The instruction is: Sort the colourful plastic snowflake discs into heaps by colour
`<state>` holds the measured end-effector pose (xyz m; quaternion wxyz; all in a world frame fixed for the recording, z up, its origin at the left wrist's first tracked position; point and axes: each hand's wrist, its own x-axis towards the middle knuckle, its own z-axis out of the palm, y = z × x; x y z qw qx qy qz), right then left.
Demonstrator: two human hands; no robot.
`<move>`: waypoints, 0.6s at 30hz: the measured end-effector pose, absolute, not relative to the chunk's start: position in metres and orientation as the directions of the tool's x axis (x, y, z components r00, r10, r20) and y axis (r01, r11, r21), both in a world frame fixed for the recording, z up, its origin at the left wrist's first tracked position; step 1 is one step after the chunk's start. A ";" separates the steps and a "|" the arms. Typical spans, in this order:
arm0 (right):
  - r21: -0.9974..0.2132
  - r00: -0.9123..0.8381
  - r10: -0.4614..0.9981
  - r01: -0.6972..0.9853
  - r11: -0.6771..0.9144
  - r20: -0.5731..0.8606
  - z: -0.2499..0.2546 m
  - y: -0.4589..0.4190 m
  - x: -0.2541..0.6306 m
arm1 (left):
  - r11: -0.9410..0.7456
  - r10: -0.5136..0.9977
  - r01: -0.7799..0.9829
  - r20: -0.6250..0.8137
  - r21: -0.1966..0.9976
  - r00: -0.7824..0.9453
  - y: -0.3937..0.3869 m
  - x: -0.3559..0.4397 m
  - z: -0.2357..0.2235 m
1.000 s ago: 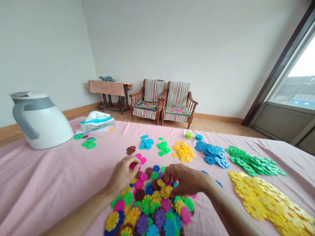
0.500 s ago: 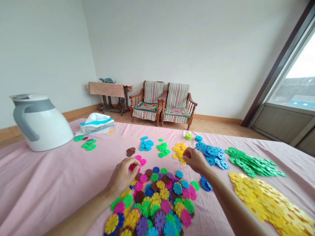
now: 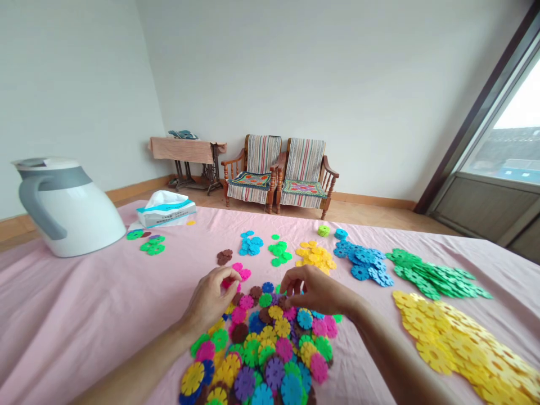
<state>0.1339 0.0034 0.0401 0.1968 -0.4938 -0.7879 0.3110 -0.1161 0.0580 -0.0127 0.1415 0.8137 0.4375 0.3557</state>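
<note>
A mixed pile of notched plastic discs (image 3: 275,337) in several colours lies in front of me. My right hand (image 3: 314,288) is over its far edge, fingers bent down and apart, with brown and purple discs just under the fingertips. At the pile's far left, my left hand (image 3: 214,295) hovers with a gap between thumb and forefinger. Small pink discs (image 3: 242,272) lie just beyond it and show through the gap. Past the hands are sorted groups: brown discs (image 3: 224,257), light blue discs (image 3: 251,245), green discs (image 3: 280,253) and yellow discs (image 3: 315,256).
On the right lie larger heaps of blue discs (image 3: 365,261), green discs (image 3: 434,273) and yellow discs (image 3: 459,343). A white jug (image 3: 84,211) and a tissue box (image 3: 166,212) stand at the left on the pink cloth (image 3: 84,315). Two chairs (image 3: 278,174) are beyond the table.
My right hand has moved from the yellow group back and left to the mixed pile, and its fingers have spread. My left hand has stayed nearly still.
</note>
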 end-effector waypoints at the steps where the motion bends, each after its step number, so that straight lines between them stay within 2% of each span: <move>1: -0.673 -0.468 0.884 0.652 0.349 0.004 0.042 0.001 0.129 | -0.577 0.813 0.610 0.454 0.543 0.365 0.058 -0.116 -0.013; 8: -0.514 -0.579 0.813 0.683 0.519 0.051 0.044 -0.007 0.119 | -0.572 0.817 0.619 0.442 0.537 0.371 0.057 -0.117 -0.014; 18: -0.470 -0.559 0.826 0.712 0.522 0.070 0.037 -0.008 0.112 | -0.578 0.812 0.616 0.450 0.535 0.372 0.058 -0.118 -0.014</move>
